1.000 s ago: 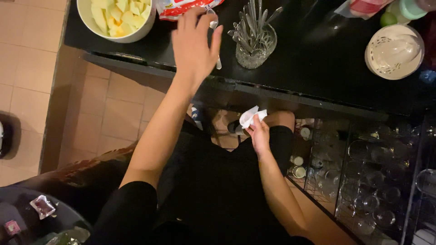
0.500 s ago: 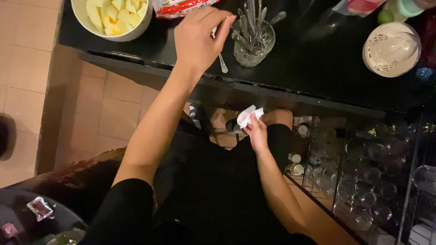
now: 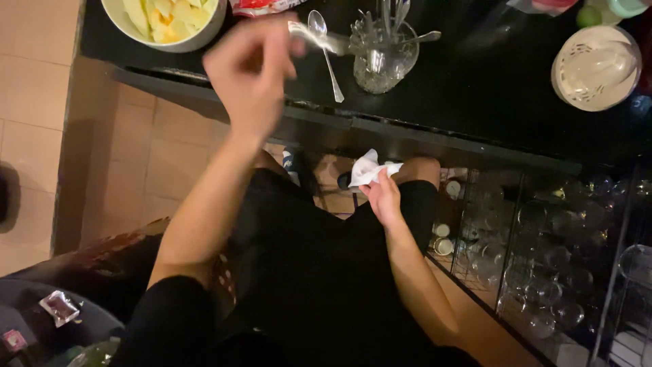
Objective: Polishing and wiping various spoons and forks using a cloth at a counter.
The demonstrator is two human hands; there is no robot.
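A spoon (image 3: 324, 42) is pinched by the left hand (image 3: 250, 68) beside the cutlery glass (image 3: 384, 53); nearer, a white tissue (image 3: 369, 168) is gripped by the right hand (image 3: 384, 198).

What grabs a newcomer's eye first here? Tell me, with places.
The left hand, blurred, raised over the black counter and holding a spoon beside a glass of cutlery. Lower down, the right hand grips a crumpled white tissue. A white bowl of pale yellow pieces sits top left.

left hand (image 3: 251, 71) holds spoon (image 3: 324, 42) over black counter (image 3: 475, 81); right hand (image 3: 384, 198) grips white cloth (image 3: 370, 168)
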